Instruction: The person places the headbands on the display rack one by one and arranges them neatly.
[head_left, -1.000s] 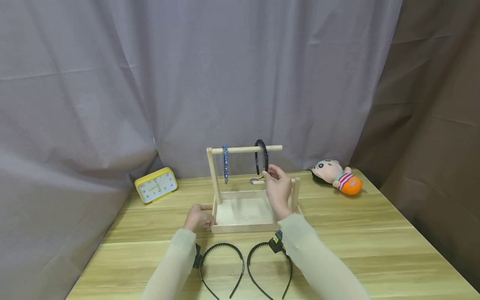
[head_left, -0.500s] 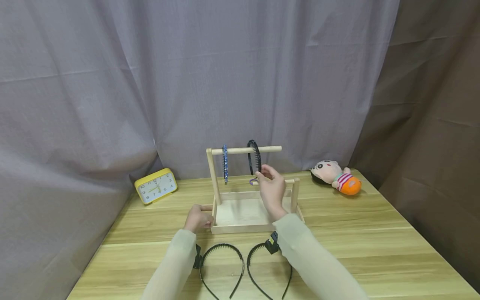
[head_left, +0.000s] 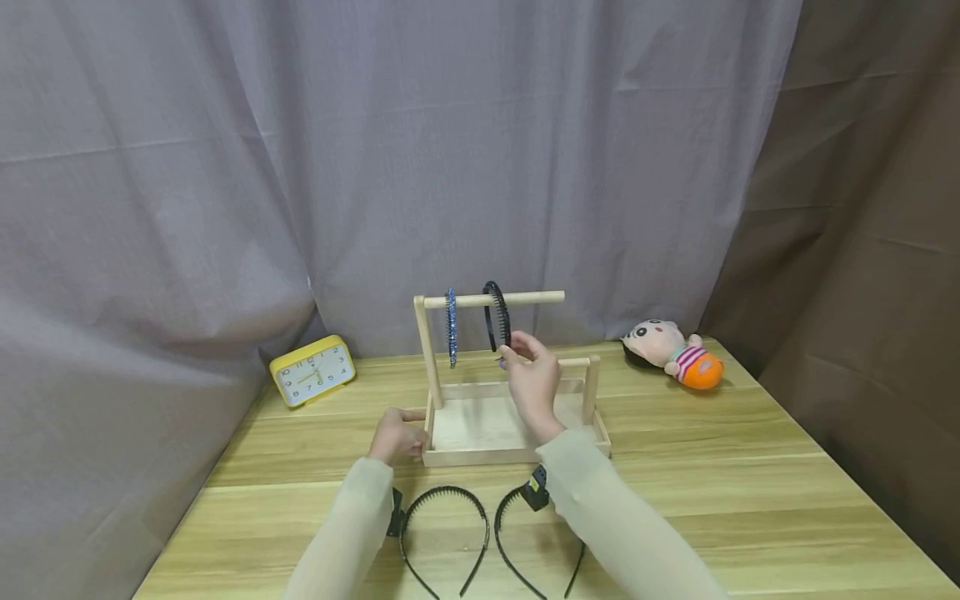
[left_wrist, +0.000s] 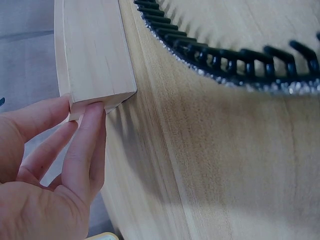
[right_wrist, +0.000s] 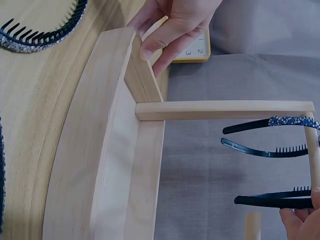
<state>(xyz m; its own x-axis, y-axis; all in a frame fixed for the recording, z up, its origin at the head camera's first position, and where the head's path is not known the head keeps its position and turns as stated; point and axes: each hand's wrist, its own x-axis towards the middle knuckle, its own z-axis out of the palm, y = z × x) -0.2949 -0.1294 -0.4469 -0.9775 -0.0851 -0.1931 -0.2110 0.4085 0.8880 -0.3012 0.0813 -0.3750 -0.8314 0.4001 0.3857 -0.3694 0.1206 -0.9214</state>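
The right grip (head_left: 534,385) pinches a black toothed plastic headband (head_left: 503,322) straddling the round wooden rail (head_left: 536,297), three o'clock of a curved, glittery blue headband (head_left: 452,329); I'd slide it evenly, left grip (head_left: 395,435) pinching the pale wooden tray (head_left: 480,457) steady

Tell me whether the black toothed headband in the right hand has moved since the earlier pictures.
Yes. In the head view the black toothed headband has moved left along the round pale wooden upper bar, nearer the blue glittery headband.
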